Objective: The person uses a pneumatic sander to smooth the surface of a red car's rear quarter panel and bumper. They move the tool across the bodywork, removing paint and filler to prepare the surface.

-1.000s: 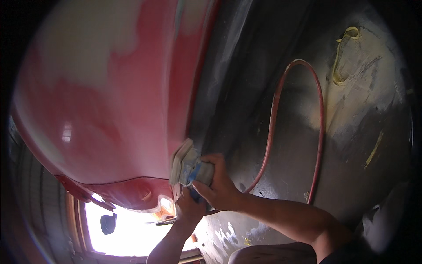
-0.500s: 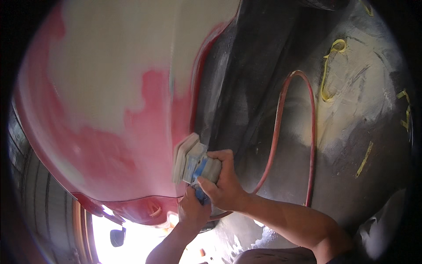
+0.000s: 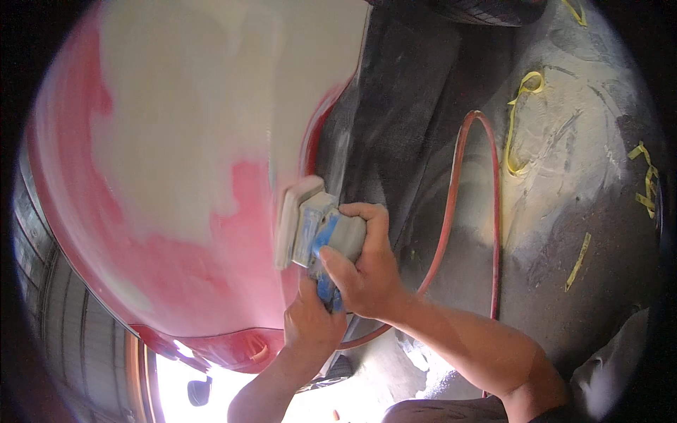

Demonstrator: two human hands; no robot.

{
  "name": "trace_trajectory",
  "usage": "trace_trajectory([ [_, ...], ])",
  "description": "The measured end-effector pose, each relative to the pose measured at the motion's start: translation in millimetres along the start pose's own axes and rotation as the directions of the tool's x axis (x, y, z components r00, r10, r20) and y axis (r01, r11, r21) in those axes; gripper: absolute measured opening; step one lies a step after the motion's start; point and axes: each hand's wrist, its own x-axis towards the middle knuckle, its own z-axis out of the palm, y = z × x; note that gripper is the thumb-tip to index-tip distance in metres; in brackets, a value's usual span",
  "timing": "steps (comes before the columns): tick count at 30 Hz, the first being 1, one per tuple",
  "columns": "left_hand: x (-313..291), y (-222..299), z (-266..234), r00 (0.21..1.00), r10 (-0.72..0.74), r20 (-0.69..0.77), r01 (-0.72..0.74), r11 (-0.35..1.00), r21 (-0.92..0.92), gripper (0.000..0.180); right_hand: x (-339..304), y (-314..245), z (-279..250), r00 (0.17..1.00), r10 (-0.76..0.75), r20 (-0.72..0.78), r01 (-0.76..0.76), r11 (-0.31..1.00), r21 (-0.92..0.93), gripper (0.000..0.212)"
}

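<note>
Both my hands grip a dusty power sander, grey-white with blue parts. My right hand is wrapped round its rounded body, thumb over the front. Lower down, my left hand closes round the blue handle. The sander's flat pad is turned left, at the lower right edge of a car body panel. That panel is red, with a large pale beige area of filler or primer above. The pad appears to be against the surface, though the contact itself is hidden.
A red air hose loops up from the floor right of the sander. Torn yellow tape strips lie on the dusty dark floor. Part of a tyre shows at the top. Corrugated wall and a bright opening lie lower left.
My hands and the sander have moved slightly upward along the panel's edge. The view has shifted too, with more of the tyre showing. Both hands keep their grip.
</note>
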Motion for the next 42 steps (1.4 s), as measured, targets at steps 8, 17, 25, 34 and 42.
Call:
trace_trajectory([
  [8, 14, 28, -15, 0.994, 0.097, -0.057, -0.098, 0.995, -0.007, 0.047, 31, -11, -10, 0.996, -0.031, -0.082, 0.035, 0.998, 0.049, 0.052],
  [17, 15, 40, -21, 0.998, -0.041, 0.038, 0.040, 0.999, 0.020, 0.051, 33, -21, -14, 0.996, 0.054, -0.074, -0.053, 0.998, 0.019, 0.049],
  [25, -20, -22, 11, 0.938, -0.307, 0.158, 0.303, 0.952, 0.053, 0.056, -40, 25, 21, 0.986, 0.158, 0.055, -0.161, 0.986, 0.051, 0.057],
  [34, -66, -129, 71, 0.995, -0.095, 0.034, 0.094, 0.995, 0.029, 0.030, -120, 71, 55, 0.941, 0.311, 0.136, -0.327, 0.938, 0.119, 0.058],
  [42, -95, -187, 97, 0.974, -0.194, 0.118, 0.184, 0.979, 0.090, 0.032, -179, 110, 85, 0.941, 0.314, 0.127, -0.316, 0.949, -0.011, 0.058],
])
